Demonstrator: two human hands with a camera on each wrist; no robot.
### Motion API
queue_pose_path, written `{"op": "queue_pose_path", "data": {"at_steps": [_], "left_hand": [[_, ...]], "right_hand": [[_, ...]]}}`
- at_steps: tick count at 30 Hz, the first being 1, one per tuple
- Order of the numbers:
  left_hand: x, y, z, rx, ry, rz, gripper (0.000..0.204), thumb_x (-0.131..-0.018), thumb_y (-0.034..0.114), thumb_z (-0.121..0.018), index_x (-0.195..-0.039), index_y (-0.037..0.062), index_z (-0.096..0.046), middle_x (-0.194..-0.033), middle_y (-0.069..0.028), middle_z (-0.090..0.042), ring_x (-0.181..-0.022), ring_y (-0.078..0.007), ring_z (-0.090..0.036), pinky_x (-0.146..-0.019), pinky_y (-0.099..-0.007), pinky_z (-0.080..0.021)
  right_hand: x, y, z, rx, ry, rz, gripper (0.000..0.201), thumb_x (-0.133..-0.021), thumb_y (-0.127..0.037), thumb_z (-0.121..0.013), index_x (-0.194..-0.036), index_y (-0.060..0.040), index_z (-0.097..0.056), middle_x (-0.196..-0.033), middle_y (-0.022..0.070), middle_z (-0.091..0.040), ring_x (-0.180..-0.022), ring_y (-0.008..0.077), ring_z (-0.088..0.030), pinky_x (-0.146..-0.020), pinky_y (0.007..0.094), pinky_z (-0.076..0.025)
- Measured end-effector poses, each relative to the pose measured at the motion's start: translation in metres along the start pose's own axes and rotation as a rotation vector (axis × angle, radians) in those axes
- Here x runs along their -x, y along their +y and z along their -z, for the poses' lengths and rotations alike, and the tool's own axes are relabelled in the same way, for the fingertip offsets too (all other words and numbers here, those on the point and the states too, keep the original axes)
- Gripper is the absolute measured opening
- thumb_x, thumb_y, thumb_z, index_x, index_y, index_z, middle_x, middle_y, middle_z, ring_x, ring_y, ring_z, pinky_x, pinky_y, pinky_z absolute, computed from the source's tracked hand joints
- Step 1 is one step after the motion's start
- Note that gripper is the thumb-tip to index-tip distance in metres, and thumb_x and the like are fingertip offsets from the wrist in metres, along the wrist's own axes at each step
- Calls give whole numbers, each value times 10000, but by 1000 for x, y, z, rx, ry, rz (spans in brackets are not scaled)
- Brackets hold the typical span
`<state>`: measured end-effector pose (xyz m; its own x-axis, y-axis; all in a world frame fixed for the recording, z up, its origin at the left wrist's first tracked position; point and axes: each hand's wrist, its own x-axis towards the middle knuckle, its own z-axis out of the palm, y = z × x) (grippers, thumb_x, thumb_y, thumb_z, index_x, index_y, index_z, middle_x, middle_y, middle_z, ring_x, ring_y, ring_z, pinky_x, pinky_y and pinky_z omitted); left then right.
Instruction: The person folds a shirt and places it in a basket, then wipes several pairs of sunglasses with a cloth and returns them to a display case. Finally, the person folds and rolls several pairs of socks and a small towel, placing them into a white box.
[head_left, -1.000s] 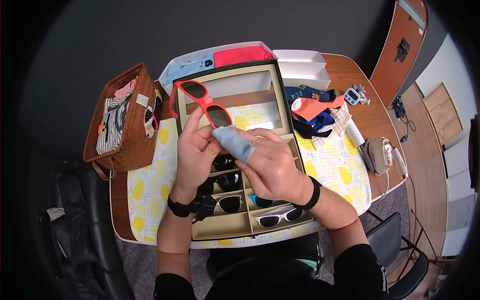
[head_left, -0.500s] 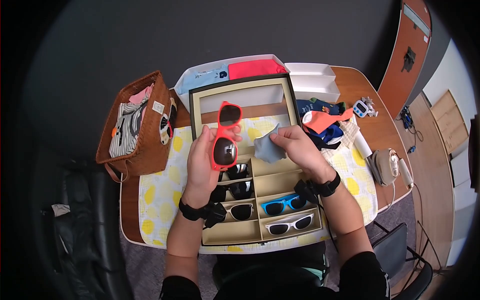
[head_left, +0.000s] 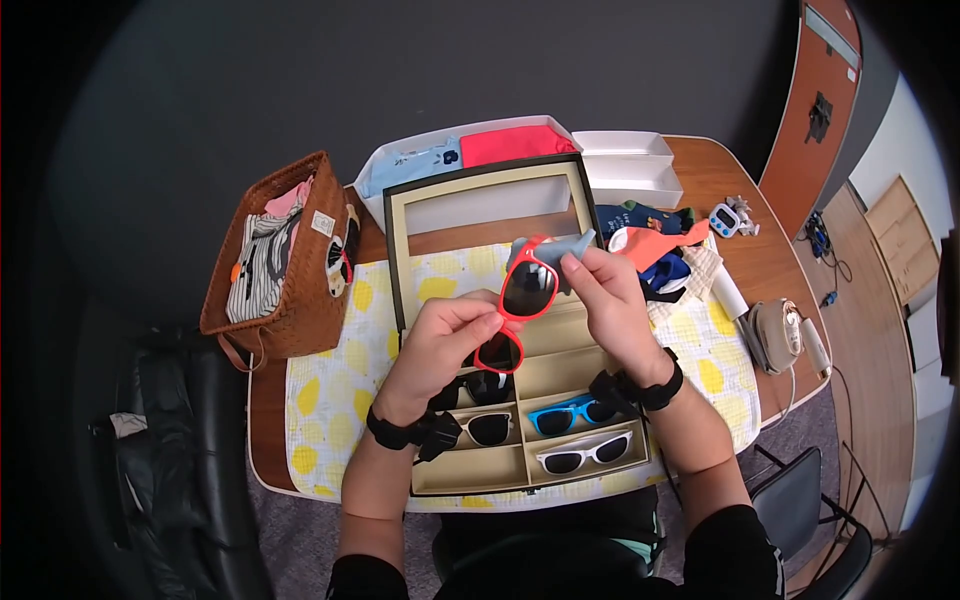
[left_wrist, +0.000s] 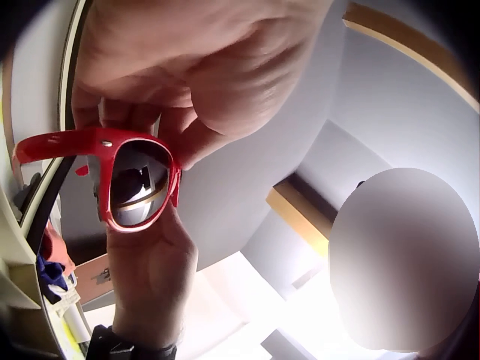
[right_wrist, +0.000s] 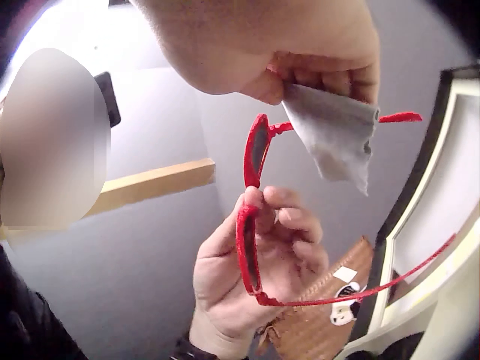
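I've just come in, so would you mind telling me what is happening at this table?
A person is holding red sunglasses by the middle in the left hand. The right hand pinches a grey-blue cloth at one arm of the pair, perhaps to wipe it. Below the hands is a divided box with its lid open. Other pairs lie in its compartments, among them blue sunglasses and white sunglasses.
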<state>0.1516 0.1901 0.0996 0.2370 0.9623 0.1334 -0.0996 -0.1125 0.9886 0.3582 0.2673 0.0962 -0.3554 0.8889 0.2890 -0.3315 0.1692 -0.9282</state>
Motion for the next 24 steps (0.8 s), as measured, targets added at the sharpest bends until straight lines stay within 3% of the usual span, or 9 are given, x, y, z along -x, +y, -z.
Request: {"op": "queue_pose_path", "data": {"at_steps": [2, 5, 6, 10, 12, 15, 16, 19, 24], "left_hand": [[0, 1, 1, -66, 28, -57, 233, -1036, 103, -573, -1003, -92, -697, -1035, -77, -651, -957, -127, -604, -856, -254, -480], [0, -2, 4, -68, 77, -129, 202, -1031, 88, -584, -1017, -90, -680, -1095, -83, -618, -988, -127, -586, -861, -256, -480], [0, -3, 6, -67, 78, -129, 202, -1031, 88, -584, -1017, -90, -680, -1095, -83, -618, -988, -127, -586, -861, -256, -480], [-1, -9, 7, -84, 48, -139, 176, -1018, 82, -603, -1010, -78, -674, -1174, -89, -577, -1020, -142, -572, -891, -267, -473], [-1, -10, 6, -79, 46, -131, 175, -1014, 90, -612, -1002, -72, -677, -1189, -92, -568, -1034, -150, -569, -908, -274, -468], [-4, -9, 5, -189, 75, -238, 179, -1007, 111, -627, -1001, -57, -690, -1220, -104, -557, -1086, -167, -553, -954, -294, -458], [-5, -6, 3, -187, 88, -264, 180, -1004, 120, -632, -1006, -48, -697, -1231, -112, -555, -1108, -175, -545, -969, -302, -455], [-6, -9, 6, -202, 119, -295, 191, -1007, 131, -632, -1019, -45, -705, -1261, -122, -550, -1138, -188, -536, -986, -314, -454], [-5, -8, 4, -137, 221, -328, 230, -1024, 135, -610, -1039, -81, -687, -1263, -118, -572, -1124, -186, -556, -983, -317, -458]], "right_hand": [[3, 2, 16, 390, -47, 27, 281, -1072, -160, -494, -1140, 50, -668, -1095, 56, -697, -982, 132, -630, -921, 279, -472], [-2, -9, 28, 598, 22, 245, 248, -1058, -108, -468, -1108, 54, -649, -1240, 108, -630, -1114, 158, -585, -942, 285, -463], [-4, -15, 28, 559, -12, 291, 215, -1030, -65, -465, -1055, 61, -637, -1427, 174, -535, -1290, 230, -519, -1015, 336, -442], [-4, -24, 21, 770, -63, 504, 162, -982, -69, -517, -985, 58, -618, -1424, 242, -527, -1307, 389, -507, -1047, 429, -420], [-3, -25, 18, 800, -308, 433, 165, -971, -56, -516, -1020, 54, -629, -1476, 252, -499, -1366, 431, -464, -1088, 465, -403], [0, -16, 8, 562, -390, 338, 172, -969, -61, -523, -1041, 50, -632, -1298, 253, -611, -1233, 430, -547, -1034, 474, -431], [0, -17, 8, 553, -457, 291, 180, -980, -79, -521, -1043, 48, -632, -1056, 234, -662, -1041, 413, -597, -938, 464, -462], [8, -25, 2, 413, -514, 39, 195, -996, -100, -507, -1049, 44, -628, -915, 213, -638, -886, 391, -584, -848, 443, -476], [9, -23, 3, 392, -511, -65, 223, -1007, -134, -508, -1041, 45, -636, -831, 221, -634, -824, 377, -605, -786, 415, -496]]}}
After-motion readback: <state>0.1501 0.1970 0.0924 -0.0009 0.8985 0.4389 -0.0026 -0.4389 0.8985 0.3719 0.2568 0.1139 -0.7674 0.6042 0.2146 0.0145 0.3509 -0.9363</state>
